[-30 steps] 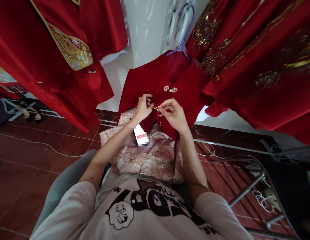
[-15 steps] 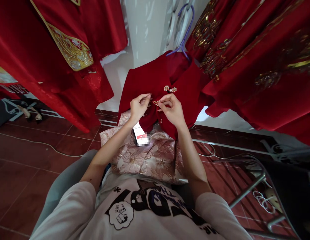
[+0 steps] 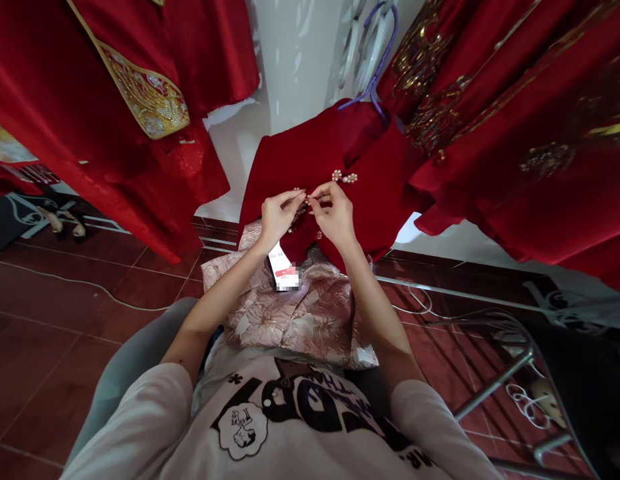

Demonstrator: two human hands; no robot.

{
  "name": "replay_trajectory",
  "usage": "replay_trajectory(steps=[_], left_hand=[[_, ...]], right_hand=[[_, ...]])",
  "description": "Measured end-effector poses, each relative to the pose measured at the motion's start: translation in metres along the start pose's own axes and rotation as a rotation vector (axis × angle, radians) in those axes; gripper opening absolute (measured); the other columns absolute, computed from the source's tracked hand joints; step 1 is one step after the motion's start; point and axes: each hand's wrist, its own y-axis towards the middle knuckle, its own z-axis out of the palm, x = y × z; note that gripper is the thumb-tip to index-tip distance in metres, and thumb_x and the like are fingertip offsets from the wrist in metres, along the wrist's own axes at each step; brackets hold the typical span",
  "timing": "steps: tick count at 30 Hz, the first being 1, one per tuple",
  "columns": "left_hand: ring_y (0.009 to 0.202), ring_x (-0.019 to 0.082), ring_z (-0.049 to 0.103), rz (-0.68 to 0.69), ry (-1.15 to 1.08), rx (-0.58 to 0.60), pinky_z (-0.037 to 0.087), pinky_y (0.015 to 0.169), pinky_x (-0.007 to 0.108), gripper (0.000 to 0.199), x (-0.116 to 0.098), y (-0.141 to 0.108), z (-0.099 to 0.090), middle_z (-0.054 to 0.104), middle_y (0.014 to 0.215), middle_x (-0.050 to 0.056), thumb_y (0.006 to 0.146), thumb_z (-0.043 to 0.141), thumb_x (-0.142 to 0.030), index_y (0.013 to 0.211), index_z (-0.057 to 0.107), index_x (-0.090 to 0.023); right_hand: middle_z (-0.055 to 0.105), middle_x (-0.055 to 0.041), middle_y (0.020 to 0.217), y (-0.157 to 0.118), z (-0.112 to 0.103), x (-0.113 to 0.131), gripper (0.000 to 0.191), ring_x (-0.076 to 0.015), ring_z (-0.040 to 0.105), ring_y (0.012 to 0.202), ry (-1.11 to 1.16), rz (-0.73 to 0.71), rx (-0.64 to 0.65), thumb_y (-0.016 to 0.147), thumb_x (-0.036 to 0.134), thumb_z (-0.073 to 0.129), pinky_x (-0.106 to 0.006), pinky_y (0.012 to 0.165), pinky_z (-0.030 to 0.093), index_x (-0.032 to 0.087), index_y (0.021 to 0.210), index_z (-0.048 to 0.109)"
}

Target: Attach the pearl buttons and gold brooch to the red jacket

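Note:
A red garment (image 3: 285,163) hangs in front of me on a purple hanger (image 3: 375,87). On its front, a pearl-and-gold flower clasp (image 3: 345,177) lies fastened across the opening. Just below it, my left hand (image 3: 281,215) pinches one side of a second clasp at the garment's edge. Fingertip to fingertip with it, my right hand (image 3: 335,212) pinches the other part, a small gold-and-pearl piece (image 3: 309,199). The fingers cover most of this clasp, so I cannot tell whether its halves are joined. Another small flower ornament (image 3: 319,235) shows lower down.
A lit phone (image 3: 280,263) lies on pink floral brocade (image 3: 270,320) over my lap. Red embroidered garments hang at left (image 3: 190,60) and right (image 3: 490,153). A metal-framed chair (image 3: 495,383) stands at right; a cable (image 3: 100,291) crosses the tiled floor.
My right hand has moved left with the clasp piece, closing the gap to my left hand. My left hand stays nearly in place. The view has shifted slightly.

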Motion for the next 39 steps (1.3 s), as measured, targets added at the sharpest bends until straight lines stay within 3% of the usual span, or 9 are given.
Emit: replay_trajectory(steps=[19,32,39], left_hand=[[0.093,0.019,0.076,-0.046,-0.04,0.016,0.062,0.089,0.033,0.017,0.0018,-0.0046,0.0025,0.079,0.105,0.007,0.087,0.074,-0.026,0.101,0.078,-0.019],[0.095,0.018,0.075,-0.048,-0.01,0.044,0.06,0.091,0.032,0.015,0.0036,-0.0051,0.0026,0.078,0.105,0.007,0.092,0.067,-0.022,0.102,0.077,-0.018],[0.095,0.018,0.076,-0.02,-0.026,0.043,0.06,0.092,0.034,0.015,0.0038,-0.0048,0.0014,0.078,0.105,0.006,0.091,0.067,-0.022,0.1,0.078,-0.02]], right_hand=[[0.058,-0.0027,0.096,-0.0042,0.0008,-0.0058,0.011,-0.0147,0.062,0.081,0.058,0.044,-0.018,0.086,0.028,0.059,-0.03,0.066,0.061,0.024,0.089,0.05],[0.059,-0.0017,0.093,-0.0039,0.0,-0.0087,0.013,-0.0143,0.063,0.081,0.089,0.057,-0.013,0.086,0.031,0.06,-0.029,0.066,0.061,0.024,0.089,0.049],[0.063,-0.0016,0.094,-0.0024,-0.0016,-0.0081,0.014,-0.0153,0.063,0.082,0.022,0.036,-0.009,0.086,0.032,0.062,-0.033,0.075,0.059,0.025,0.09,0.051]])
